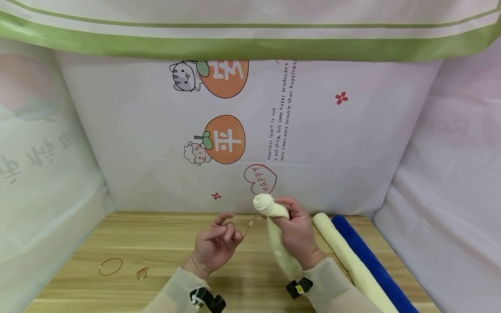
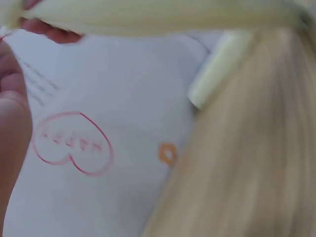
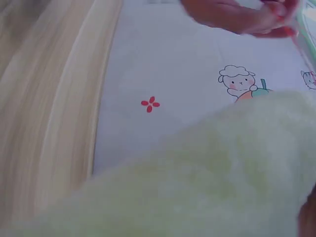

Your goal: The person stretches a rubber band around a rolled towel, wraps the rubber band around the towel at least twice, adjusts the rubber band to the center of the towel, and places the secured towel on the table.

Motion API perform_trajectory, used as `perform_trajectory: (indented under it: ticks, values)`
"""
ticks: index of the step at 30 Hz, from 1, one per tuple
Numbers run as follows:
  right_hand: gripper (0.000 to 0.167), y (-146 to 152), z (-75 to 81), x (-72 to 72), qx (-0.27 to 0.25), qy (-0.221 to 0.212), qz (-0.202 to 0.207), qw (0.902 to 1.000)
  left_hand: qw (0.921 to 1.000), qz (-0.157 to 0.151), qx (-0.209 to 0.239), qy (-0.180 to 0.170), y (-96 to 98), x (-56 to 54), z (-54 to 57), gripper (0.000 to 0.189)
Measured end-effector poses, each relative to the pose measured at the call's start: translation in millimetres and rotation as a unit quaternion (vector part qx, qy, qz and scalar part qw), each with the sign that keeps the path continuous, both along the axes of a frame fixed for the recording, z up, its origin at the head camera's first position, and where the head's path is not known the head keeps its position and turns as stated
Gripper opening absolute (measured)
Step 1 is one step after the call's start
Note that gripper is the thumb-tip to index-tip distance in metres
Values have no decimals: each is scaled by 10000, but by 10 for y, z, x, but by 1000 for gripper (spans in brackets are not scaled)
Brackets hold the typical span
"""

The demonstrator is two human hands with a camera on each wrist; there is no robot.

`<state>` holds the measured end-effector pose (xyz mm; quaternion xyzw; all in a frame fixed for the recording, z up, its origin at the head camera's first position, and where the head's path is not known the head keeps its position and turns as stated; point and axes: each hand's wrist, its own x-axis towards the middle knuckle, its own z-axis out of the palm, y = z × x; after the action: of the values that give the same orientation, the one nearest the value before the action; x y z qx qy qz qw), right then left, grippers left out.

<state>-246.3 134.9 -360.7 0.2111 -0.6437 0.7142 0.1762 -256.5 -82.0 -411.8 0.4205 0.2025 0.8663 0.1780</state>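
My right hand (image 1: pixel 299 232) grips a rolled cream towel (image 1: pixel 278 248) near its upper end, which is bent over with the spiral end facing left. The rest of the roll hangs toward the table. To its left, my left hand (image 1: pixel 216 241) pinches a thin reddish rubber band (image 1: pixel 248 227), drawn taut toward the towel's bent end. How the band sits around the towel is hidden behind the roll. In the left wrist view the towel (image 2: pixel 148 17) crosses the top. The right wrist view shows the towel (image 3: pixel 207 168) large and blurred, with the left hand (image 3: pixel 237 15) above.
On the wooden table (image 1: pixel 156 243), a round rubber band (image 1: pixel 111 267) and a twisted one (image 1: pixel 142 273) lie at the left. Another rolled cream towel (image 1: pixel 348 256) and a rolled blue towel (image 1: pixel 372 261) lie side by side at the right. Printed white cloth (image 1: pixel 313 130) encloses the back and sides.
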Motion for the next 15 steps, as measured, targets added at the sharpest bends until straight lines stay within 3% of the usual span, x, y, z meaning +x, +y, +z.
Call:
perform_trajectory:
  ticks: [3, 7, 12, 15]
  values:
    - [22, 8, -9, -11, -270, 28, 152, 9995, 9945, -17, 1048, -38, 50, 30, 96, 47]
    - [20, 4, -21, -33, -554, 94, 378, 9977, 9809, 165, 1907, -353, 125, 61, 209, 43]
    - [20, -31, -21, -37, -766, 142, 533, 9955, 9664, 295, 2379, -925, 210, 114, 259, 41]
    - [20, -56, -12, -21, -784, 70, 567, 9953, 9615, 539, 2341, -1336, 256, 139, 275, 42]
